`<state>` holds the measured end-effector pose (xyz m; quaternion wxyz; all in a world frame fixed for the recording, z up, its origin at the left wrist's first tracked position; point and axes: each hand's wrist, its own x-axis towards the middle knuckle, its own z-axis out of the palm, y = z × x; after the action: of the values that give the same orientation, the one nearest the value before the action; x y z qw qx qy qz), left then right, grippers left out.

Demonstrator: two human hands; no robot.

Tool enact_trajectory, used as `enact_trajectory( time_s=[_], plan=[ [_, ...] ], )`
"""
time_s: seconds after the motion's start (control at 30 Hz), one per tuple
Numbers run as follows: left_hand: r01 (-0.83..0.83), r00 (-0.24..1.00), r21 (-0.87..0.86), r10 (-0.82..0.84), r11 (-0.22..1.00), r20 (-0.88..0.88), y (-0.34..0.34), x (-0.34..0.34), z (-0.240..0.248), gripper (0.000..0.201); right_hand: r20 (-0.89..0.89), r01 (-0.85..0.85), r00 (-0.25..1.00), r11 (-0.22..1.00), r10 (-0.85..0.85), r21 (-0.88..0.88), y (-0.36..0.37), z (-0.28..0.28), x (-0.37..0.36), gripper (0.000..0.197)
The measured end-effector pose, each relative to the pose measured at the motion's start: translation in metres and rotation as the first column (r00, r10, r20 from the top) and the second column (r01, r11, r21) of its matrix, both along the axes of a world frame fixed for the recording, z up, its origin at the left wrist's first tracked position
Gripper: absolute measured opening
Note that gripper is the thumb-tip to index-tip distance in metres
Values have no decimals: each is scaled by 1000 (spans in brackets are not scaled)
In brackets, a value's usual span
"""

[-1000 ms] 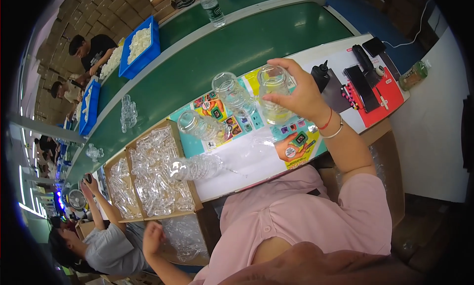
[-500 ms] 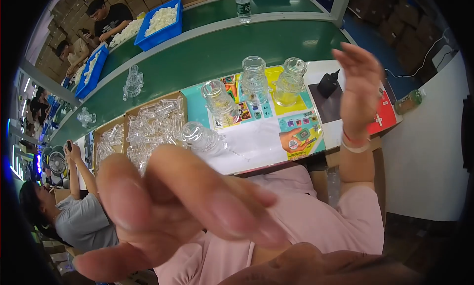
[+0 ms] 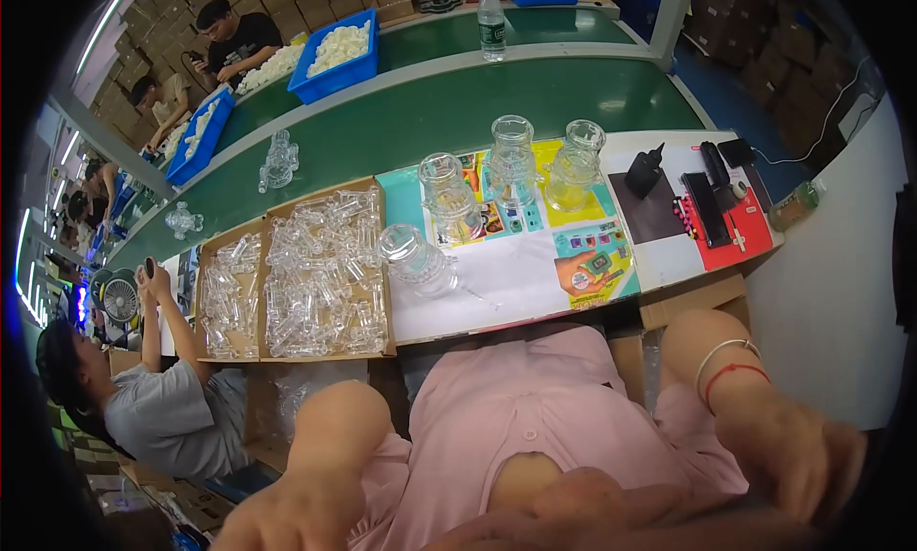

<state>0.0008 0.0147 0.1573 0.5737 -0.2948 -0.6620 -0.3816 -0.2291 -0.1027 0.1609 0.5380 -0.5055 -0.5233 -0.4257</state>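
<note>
My left hand (image 3: 291, 518) is at the lower left edge, raised near the camera. Its fingers are mostly cut off by the rim, and no object shows in it. Lower right, my right hand (image 3: 788, 451) hangs with loosely bent, separated fingers and nothing visible in it; a red and a pale band circle its wrist. Both hands are away from the work surface. On the printed sheets stand clear glass vessels (image 3: 516, 164), several in all. A nearer glass vessel (image 3: 417, 262) leans or lies, with a thin clear stem beside it.
Cardboard trays (image 3: 389, 307) left of the vessels hold many small clear tubes. To the right are a black nozzle bottle (image 3: 646, 172) and a black phone (image 3: 705, 210). Beyond runs a green conveyor (image 3: 382, 121) with more glass pieces (image 3: 280, 159). Another person (image 3: 158, 413) sits at left.
My left hand has drawn back from before the camera to the lower edge, uncovering the trays. My right hand has dropped from above the table's right end to the lower right. The view has shifted slightly.
</note>
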Motion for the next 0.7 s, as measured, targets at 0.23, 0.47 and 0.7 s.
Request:
enact_trajectory(
  time_s=[0.23,0.47,0.7],
  plan=[
    [230,683,265,-349,937,642,-25,25,-74,21,-555,-455,798,839,235,-299,-41,-60,-30,28],
    [-508,14,-840,978,188,210,-41,-63,-49,28,-853,389,504,917,-134,85,-73,-131,-20,41],
    [-574,20,-784,954,-234,-299,-43,-36,-41,47,-948,598,275,801,-160,39,-67,-156,-8,41]
  ],
)
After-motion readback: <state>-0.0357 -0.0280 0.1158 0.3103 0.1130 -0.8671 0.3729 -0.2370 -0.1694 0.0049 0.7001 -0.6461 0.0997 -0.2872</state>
